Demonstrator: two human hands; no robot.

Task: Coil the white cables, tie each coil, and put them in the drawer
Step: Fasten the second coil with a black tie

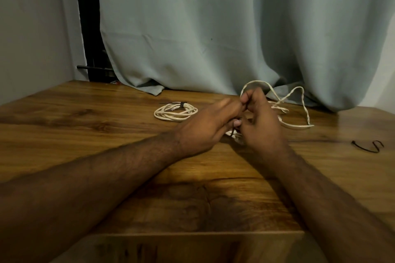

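Coiling goes on mid-table, where the loose cable [286, 111] loops up over the right hand [259, 117], whose curled fingers grip it, while the left hand [205, 128] pinches the same cable just beside that hand. Left of the hands lies a tied coil [175, 112], so one cable looks done. A spare tie [367, 146] waits far right of the hands; the drawer [192, 245] at the near edge of the table [85, 117] has received nothing yet.

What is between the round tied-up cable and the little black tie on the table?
In the head view, both hands working the loose white cable sit between them.
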